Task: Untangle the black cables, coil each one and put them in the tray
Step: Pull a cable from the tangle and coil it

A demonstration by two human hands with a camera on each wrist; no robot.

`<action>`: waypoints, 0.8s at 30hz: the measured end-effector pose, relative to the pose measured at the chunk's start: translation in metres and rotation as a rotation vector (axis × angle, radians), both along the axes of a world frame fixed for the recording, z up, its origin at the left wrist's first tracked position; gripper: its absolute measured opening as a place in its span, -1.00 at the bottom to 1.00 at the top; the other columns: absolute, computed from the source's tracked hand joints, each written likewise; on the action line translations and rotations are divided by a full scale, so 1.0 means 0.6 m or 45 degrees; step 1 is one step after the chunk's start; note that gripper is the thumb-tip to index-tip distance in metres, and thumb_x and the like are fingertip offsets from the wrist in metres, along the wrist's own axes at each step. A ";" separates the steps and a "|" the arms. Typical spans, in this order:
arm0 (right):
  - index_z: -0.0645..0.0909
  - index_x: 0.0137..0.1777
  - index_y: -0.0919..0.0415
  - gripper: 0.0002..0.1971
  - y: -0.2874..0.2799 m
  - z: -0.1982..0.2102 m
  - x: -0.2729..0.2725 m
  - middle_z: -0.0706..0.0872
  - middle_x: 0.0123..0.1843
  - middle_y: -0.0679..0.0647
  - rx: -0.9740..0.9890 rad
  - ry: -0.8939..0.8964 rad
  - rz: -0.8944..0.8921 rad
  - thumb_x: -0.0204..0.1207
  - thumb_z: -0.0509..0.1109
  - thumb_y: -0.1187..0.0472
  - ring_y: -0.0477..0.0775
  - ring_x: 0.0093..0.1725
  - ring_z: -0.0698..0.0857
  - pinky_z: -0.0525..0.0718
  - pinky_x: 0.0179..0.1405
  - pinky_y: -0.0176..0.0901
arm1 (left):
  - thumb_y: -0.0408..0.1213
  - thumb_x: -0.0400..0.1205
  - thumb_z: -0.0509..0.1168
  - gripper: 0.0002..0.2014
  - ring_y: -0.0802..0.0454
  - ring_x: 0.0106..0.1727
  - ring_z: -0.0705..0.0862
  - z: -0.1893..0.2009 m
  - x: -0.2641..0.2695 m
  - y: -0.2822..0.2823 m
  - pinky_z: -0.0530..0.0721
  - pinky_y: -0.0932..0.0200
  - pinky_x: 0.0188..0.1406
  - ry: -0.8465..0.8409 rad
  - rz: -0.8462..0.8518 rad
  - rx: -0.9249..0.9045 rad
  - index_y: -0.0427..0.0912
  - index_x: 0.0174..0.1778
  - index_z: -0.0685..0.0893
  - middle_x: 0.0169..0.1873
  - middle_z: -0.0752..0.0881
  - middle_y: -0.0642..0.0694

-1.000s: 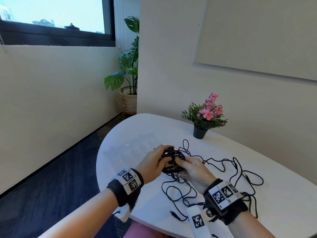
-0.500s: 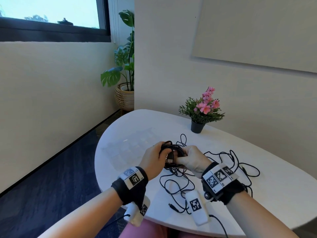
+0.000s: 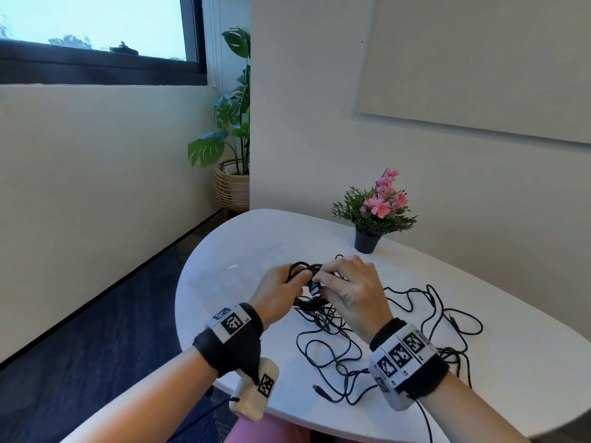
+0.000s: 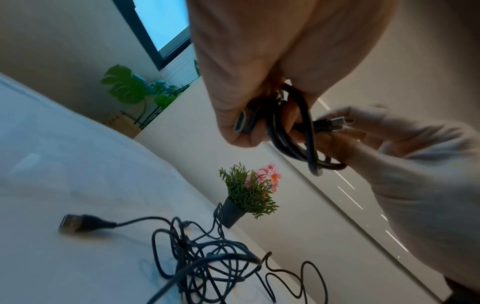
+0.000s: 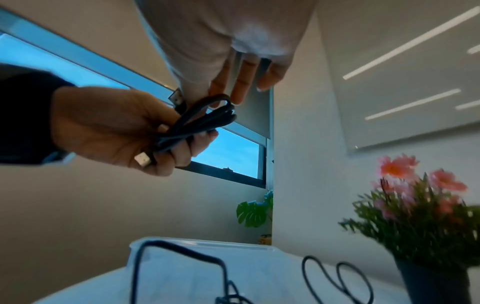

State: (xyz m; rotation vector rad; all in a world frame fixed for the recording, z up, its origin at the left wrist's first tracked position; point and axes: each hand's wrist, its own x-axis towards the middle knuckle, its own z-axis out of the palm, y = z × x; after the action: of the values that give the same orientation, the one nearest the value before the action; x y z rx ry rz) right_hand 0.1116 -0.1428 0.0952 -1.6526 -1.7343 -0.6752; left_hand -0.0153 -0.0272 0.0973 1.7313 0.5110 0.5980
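A coiled black cable (image 3: 308, 284) was gripped in the curled fingers of the left hand (image 3: 277, 294), raised above the middle of the table (image 3: 527, 362). One of its plugs (image 4: 335, 123) was pinched by the right hand (image 3: 351, 290), whose other fingers were held loosely extended. The remaining black cables (image 3: 367, 340) were left tangled on the table toward its near edge. The clear tray (image 5: 202, 246) was set near the table's left edge. A potted pink flower (image 3: 377, 209) was stood by the far edge.
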 end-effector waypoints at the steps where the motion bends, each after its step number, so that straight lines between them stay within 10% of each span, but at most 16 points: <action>1: 0.73 0.06 0.06 -0.77 0.002 0.001 0.001 0.71 0.01 -0.09 0.003 -0.115 0.005 0.42 0.47 0.30 0.00 0.04 0.54 0.41 -0.17 -0.08 | -0.29 0.71 0.20 -0.79 0.14 -0.46 0.38 0.002 0.001 0.000 0.37 0.31 -0.44 0.005 0.016 0.032 -0.18 -0.24 0.61 -0.47 0.47 0.00; 9: 0.72 0.08 0.32 -0.82 0.006 0.017 -0.003 0.74 -0.01 0.11 0.099 -0.061 0.237 0.50 0.43 0.39 0.07 -0.03 0.60 0.62 -0.03 -0.14 | -0.16 0.70 0.18 -0.79 -0.12 -0.07 0.71 0.003 0.016 0.006 0.67 -0.08 0.03 0.087 0.152 0.314 -0.17 -0.04 0.68 -0.16 0.77 -0.17; 17: 0.71 0.04 0.38 -0.87 -0.012 0.018 -0.035 0.72 -0.04 0.15 0.079 -0.012 0.310 0.53 0.40 0.39 0.08 -0.03 0.59 0.57 0.07 -0.25 | -0.24 0.64 0.32 -0.89 0.07 -0.11 0.74 0.003 0.017 0.019 0.70 0.21 -0.02 0.001 0.181 0.262 -0.06 -0.06 0.76 -0.22 0.80 -0.02; 24: 0.60 0.04 0.08 -0.91 -0.002 0.049 -0.028 0.73 -0.01 0.01 0.112 1.022 0.064 0.58 0.37 0.14 -0.11 0.04 0.71 0.73 0.10 -0.08 | -0.29 0.72 0.17 -0.74 0.49 -0.27 0.57 0.009 -0.016 0.022 0.43 0.57 -0.23 0.012 -0.115 0.637 0.01 0.28 0.61 -0.17 0.71 0.19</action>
State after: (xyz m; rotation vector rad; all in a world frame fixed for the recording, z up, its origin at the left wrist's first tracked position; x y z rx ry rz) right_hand 0.0948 -0.1438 0.1243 -1.5125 -1.1335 -0.0254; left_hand -0.0246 -0.0137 0.1028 2.2165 0.3001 0.6925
